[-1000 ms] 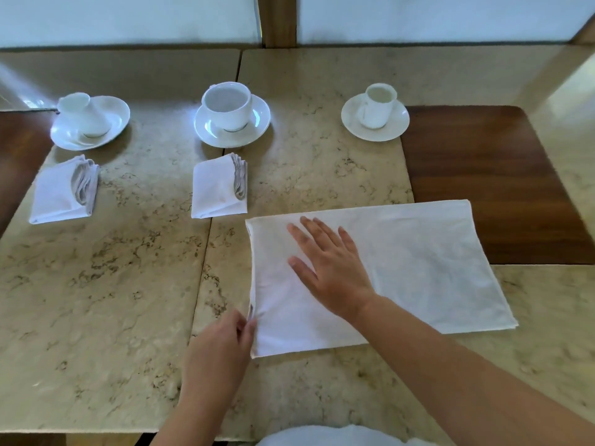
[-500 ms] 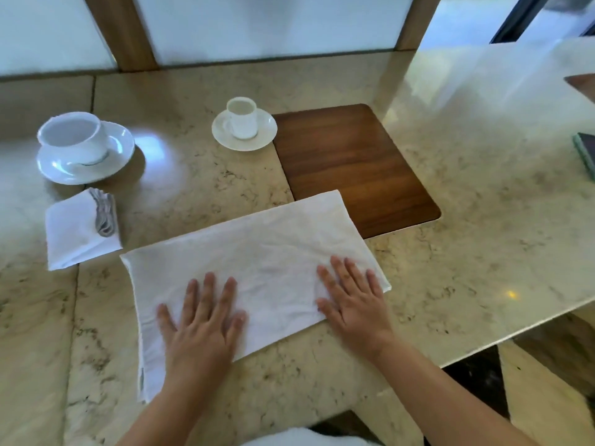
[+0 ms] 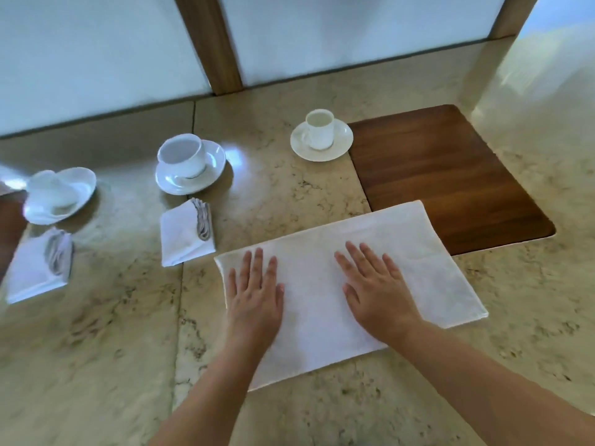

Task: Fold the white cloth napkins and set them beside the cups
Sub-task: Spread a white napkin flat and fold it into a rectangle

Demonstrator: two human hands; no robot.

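Fingers (image 3: 257, 268) of both hands lie spread and flat, gripping nothing, pressing the napkin (image 3: 418, 252) at lower centre; left hand (image 3: 254, 300) near its left end, right hand (image 3: 376, 291) mid-cloth. Soft, light, limp: best pinched at a corner or short edge

Bare worktop (image 3: 96, 365) lies open on the left; right cup (image 3: 319, 129) and folded napkin (image 3: 185, 235) bound the far side.
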